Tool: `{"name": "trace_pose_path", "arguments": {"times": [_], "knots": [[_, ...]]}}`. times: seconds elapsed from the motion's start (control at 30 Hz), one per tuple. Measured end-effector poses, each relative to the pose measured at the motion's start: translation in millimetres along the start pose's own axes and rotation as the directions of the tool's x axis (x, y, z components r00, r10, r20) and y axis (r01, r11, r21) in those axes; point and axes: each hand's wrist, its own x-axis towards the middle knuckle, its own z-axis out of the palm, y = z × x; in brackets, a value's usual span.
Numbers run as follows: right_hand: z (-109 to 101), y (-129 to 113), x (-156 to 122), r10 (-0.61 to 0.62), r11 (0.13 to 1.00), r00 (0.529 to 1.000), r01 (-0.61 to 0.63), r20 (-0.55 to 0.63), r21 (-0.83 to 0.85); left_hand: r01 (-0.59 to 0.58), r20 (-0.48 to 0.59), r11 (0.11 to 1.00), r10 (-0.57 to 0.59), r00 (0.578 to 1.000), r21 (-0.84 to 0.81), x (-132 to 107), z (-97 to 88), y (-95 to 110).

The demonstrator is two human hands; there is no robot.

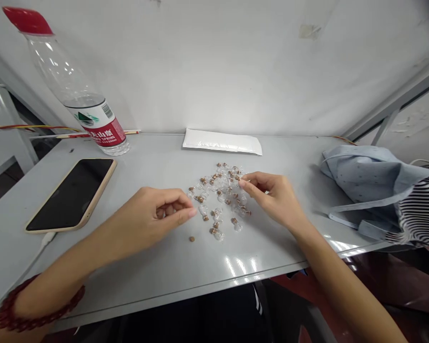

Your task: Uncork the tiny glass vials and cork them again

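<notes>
1. Our left hand (157, 209) hovers just beside the left edge of the tiny cork-stoppered glass bottles (221, 200), its fingers (169, 209) curled in toward the thumb. We cannot tell whether it is pinching something small or is simply closed.
2. Our right hand (271, 197) reaches over the upper right of the same bottles, with thumb and forefinger drawn together. Here too, we cannot tell whether anything sits between them.
3. The bottles lie in a loose scatter on a grey table (164, 274), between our two hands. A loose cork (192, 238) sits apart, below and to the right of our left hand.
4. Left of our left hand lies a phone in a tan case (69, 194). Behind the bottles lies a white envelope (221, 141), and a water bottle with a red cap (82, 102) stands at the back left. A pale blue bag with striped lining (379, 190) rests at the right, and a red bead bracelet (39, 305) circles our left wrist.
</notes>
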Motion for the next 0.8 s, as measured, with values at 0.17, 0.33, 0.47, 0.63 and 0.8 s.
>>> {"name": "trace_pose_path", "arguments": {"times": [0.17,0.33,0.47,0.63,0.8], "knots": [[7.0,7.9,5.9,0.012,0.997,0.999,-0.009,0.046,-0.075,0.113,0.257,0.984,-0.145,0.956,0.135,2.0,2.1,-15.7],[4.2,3.9,4.3,-0.045,0.994,0.99,0.057,0.135,-0.091,0.021,0.3,0.996,-0.045,0.953,0.083,3.9,16.2,-4.3],[-7.7,4.8,6.5,-0.017,0.998,0.999,0.014,-0.042,-0.067,-0.01,0.254,0.999,0.001,0.967,0.033,2.8,18.3,1.9],[-13.1,9.8,9.9,-0.033,0.997,0.988,0.022,-0.151,-0.078,0.014,0.243,1.0,-0.011,0.97,-0.01,2.3,18.8,1.6],[-5.1,15.4,11.8,-0.054,0.993,0.978,0.031,-0.204,-0.117,0.053,0.188,0.996,-0.038,0.981,-0.074,3.3,19.4,2.2]]}}
